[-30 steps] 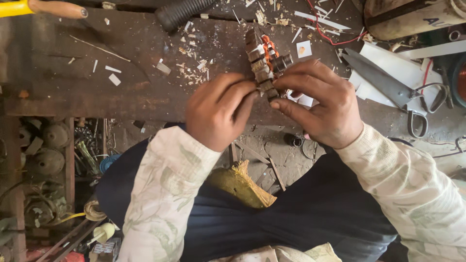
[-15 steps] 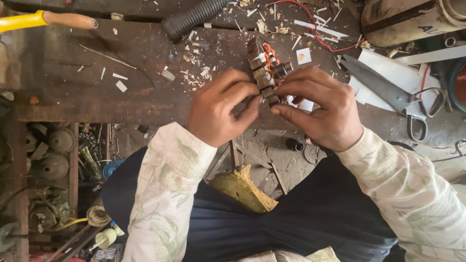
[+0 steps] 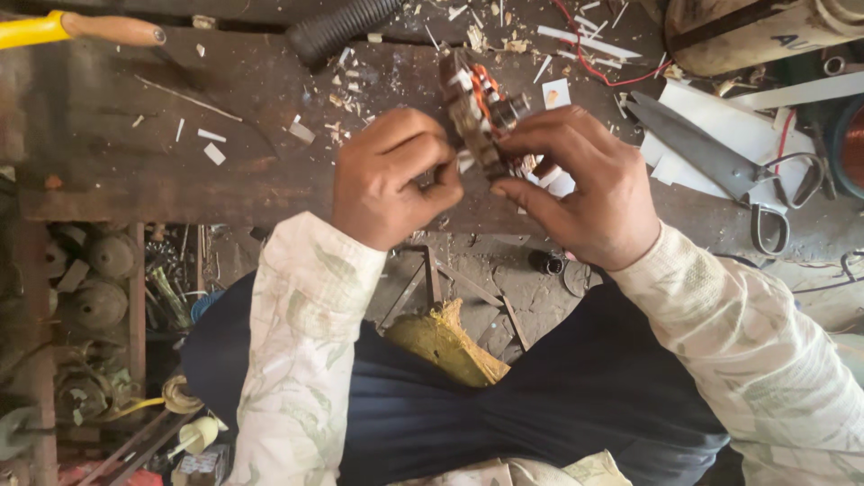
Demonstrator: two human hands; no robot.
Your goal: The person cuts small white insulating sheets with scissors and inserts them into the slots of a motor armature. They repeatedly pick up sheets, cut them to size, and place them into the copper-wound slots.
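While both hands work above the near edge of a worn wooden counter, a small motor part of stacked metal plates with orange wire windings is held tilted over the middle of the surface. The right hand grasps it from the side, thumb and fingertips pinched on its lower end, where white strips of paper stick out. The left hand is curled into a loose fist just beside the part, its fingertips pressed toward the lower edge; whether it grips anything of its own cannot be told. Both arms wear pale sleeves with a faint leaf print, and dark cloth covers the lap below. Wood chips and white scraps litter the counter around the hands. Toward the far left corner lies a tool with a wooden handle and a yellow end, and a black ribbed hose rests along the far edge. Near the right edge a large pair of scissors lies on white sheets of paper, well apart from the hands, with a red wire curling beyond the part and a rusty cylinder in the far right corner. Under the counter at left, dusty round metal parts sit on a shelf.
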